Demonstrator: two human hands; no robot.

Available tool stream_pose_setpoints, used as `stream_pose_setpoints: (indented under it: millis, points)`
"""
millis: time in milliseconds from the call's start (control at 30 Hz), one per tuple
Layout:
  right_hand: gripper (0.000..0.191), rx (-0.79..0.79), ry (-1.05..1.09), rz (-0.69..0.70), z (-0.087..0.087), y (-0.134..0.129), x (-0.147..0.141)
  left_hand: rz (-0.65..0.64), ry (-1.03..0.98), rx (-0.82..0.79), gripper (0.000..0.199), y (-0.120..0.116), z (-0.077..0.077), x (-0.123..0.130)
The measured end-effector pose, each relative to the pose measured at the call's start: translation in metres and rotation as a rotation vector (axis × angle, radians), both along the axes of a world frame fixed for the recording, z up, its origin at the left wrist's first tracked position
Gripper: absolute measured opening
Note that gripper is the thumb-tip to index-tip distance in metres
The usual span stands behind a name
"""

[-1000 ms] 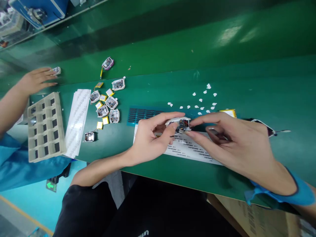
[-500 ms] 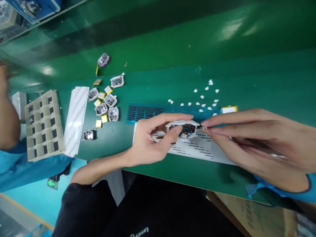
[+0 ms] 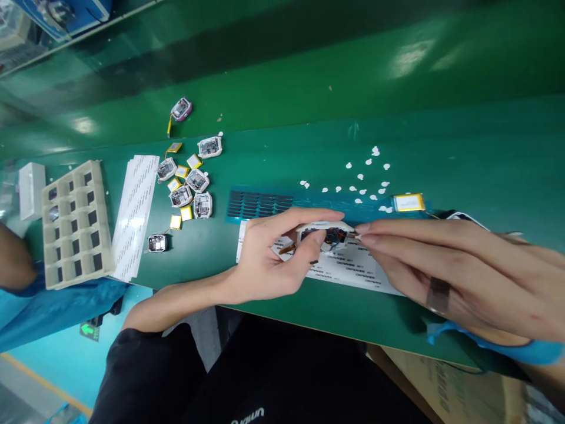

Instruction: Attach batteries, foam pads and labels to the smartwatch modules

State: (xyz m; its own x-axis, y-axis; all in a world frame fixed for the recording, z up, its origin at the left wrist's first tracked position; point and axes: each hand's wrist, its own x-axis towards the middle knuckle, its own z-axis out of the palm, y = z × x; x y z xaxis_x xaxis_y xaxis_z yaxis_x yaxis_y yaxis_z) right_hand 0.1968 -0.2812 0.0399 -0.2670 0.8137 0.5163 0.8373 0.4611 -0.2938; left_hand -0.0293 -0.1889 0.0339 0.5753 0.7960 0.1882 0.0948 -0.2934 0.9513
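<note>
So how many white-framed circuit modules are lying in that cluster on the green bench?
5 white-framed circuit modules: one top, one far left, one centre, one lower left, one bottom; none looks hidden.

The left hand (image 3: 269,253) curls inward, facing the right hand (image 3: 445,282), whose long fingers (image 3: 397,232) extend, tips pinched together.

glossy bench mat (image 3: 441,153), smooth plastic hsg (image 3: 324,224), paper sht (image 3: 353,274)
</note>
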Motion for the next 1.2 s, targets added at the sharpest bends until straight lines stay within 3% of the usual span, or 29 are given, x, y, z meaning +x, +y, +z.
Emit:
stream_pose_setpoints:
  millis: [100, 400, 533, 667, 733, 900, 1033, 1200]
  points:
    - [0.026, 0.072, -0.065, 0.142, -0.005, 0.004, -0.002, -0.009, 0.005, 0.110, 0.016, 0.001, -0.002, 0.003]
    - [0.034, -0.058, -0.063, 0.185, -0.009, 0.007, -0.003, -0.051, 0.030, 0.069, 0.013, 0.004, -0.008, 0.005]
    - [0.021, -0.048, 0.079, 0.174, -0.006, 0.015, -0.012, -0.079, 0.028, 0.244, 0.015, 0.002, -0.011, 0.004]
    - [0.018, -0.098, 0.258, 0.060, -0.003, 0.018, -0.024, -0.028, 0.070, 0.512, 0.018, -0.003, -0.017, 0.003]
    - [0.017, -0.116, 0.252, 0.041, -0.003, 0.017, -0.026, 0.005, 0.068, 0.536, 0.019, -0.004, -0.019, 0.003]
    - [0.019, -0.126, 0.200, 0.095, -0.004, 0.016, -0.021, -0.030, 0.053, 0.417, 0.020, -0.002, -0.017, 0.005]
    - [0.017, -0.038, 0.233, 0.033, -0.004, 0.022, -0.023, -0.089, 0.043, 0.286, 0.016, 0.003, -0.009, 0.004]
    - [0.024, 0.026, 0.180, -0.015, -0.008, 0.024, -0.025, -0.225, 0.160, -0.181, 0.014, 0.012, -0.004, 0.002]
